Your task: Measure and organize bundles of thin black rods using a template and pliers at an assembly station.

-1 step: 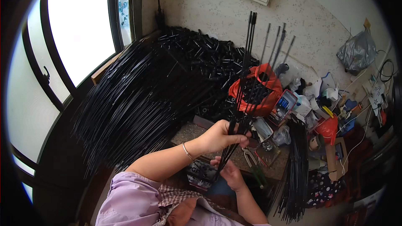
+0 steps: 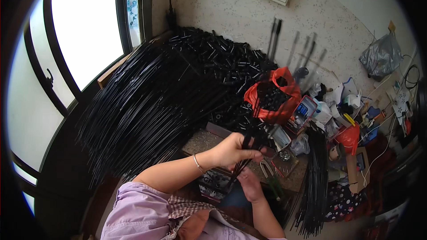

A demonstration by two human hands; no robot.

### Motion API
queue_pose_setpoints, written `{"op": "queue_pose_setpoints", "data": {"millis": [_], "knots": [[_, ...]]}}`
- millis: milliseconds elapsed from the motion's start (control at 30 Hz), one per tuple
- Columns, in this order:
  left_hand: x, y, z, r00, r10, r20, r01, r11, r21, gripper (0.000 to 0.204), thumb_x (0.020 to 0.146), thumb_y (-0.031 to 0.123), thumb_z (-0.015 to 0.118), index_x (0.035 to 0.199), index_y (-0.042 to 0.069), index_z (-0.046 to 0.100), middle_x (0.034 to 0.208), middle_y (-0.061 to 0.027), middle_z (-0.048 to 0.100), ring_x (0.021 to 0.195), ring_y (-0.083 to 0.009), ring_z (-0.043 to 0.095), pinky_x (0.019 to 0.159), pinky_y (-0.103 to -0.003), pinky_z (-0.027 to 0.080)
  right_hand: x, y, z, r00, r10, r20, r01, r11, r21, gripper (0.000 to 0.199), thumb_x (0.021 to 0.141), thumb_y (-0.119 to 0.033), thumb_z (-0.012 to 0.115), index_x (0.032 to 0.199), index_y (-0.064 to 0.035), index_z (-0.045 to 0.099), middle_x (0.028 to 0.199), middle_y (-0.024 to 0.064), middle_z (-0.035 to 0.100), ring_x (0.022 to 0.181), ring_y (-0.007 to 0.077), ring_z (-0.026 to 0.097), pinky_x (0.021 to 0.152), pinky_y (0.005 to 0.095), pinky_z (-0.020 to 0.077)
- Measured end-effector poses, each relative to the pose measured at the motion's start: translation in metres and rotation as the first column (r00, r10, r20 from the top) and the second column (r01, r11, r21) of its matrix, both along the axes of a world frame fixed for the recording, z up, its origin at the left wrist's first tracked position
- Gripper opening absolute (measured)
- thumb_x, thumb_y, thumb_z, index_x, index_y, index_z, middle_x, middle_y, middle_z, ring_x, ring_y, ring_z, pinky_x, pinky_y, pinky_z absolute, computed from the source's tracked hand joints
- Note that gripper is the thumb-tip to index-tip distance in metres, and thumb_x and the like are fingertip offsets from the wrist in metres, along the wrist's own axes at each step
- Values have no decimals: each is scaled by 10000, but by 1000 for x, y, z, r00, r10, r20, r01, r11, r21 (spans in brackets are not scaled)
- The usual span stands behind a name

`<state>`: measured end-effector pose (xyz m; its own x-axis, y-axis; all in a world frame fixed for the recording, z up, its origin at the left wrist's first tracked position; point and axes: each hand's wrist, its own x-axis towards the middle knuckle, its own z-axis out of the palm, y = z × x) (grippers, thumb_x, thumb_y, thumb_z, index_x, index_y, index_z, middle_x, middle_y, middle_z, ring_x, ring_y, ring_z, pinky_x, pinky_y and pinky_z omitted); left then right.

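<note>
My left hand [image 2: 235, 150] is closed round a bundle of long thin black rods [image 2: 244, 169]. They stand nearly upright, and their thicker upper tips fan out, blurred, in front of the wall. Just below, my right hand [image 2: 250, 186] is by the lower ends of the rods; its fingers look stretched out and are partly hidden by rods and blur. A large heap of similar black rods [image 2: 138, 115] with thick ends spreads across the left and back of the table. Behind the held bundle is a red plastic bag [image 2: 291, 102] with small black pieces inside.
Another bunch of black rods [image 2: 312, 182] hangs over the table edge [image 2: 291, 182] on the right. Pliers [image 2: 267, 169], a clear plastic bag [image 2: 300, 144] and a phone-like boxed item [image 2: 304, 109] lie nearby. Clutter and an open cardboard box [image 2: 356, 171] fill the far right.
The upper tips of the rods have swung right and down, and blur. My right hand has risen slightly, closer to my left hand, which has dropped a little with the bundle.
</note>
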<state>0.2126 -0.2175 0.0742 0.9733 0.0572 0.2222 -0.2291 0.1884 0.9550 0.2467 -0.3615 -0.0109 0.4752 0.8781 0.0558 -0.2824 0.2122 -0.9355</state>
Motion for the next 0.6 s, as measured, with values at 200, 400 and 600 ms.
{"op": "queue_pose_setpoints", "data": {"millis": [200, 400, 600], "knots": [[-30, -12, -68, 809, -331, 486, -100, 737, 669, 111, 617, 54, 573, 705, 24, 512, 564, -98, 475, 514, -260, 470, 472, -320, 392, 38, 22, 37, 658, 66, -750, -151, 988, -45, 742, 711, -593, 230, 987, 72, 410, 958, 210, 476, 865, 293, 480, 768, 395, 382], [-23, 9, -129, 941, -62, 333, -190, 719, 669, 128, 634, 110, 575, 732, 40, 530, 636, -113, 502, 572, -273, 497, 513, -331, 405, 72, 89, 56, 821, -512, -253, 372, 815, -443, 667, 718, -524, 380, 1035, 59, 319, 1082, 186, 380, 910, 316, 426, 779, 396, 341], [-1, 26, -151, 902, 77, 425, -386, 586, 713, 322, 591, 195, 614, 862, 46, 523, 897, -131, 509, 871, -300, 465, 761, -332, 374, 77, 75, 67, 960, -278, -33, 274, 957, -98, 773, 708, -600, 221, 1159, 28, 237, 1171, 170, 318, 1082, 265, 312, 891, 353, 232]]}}
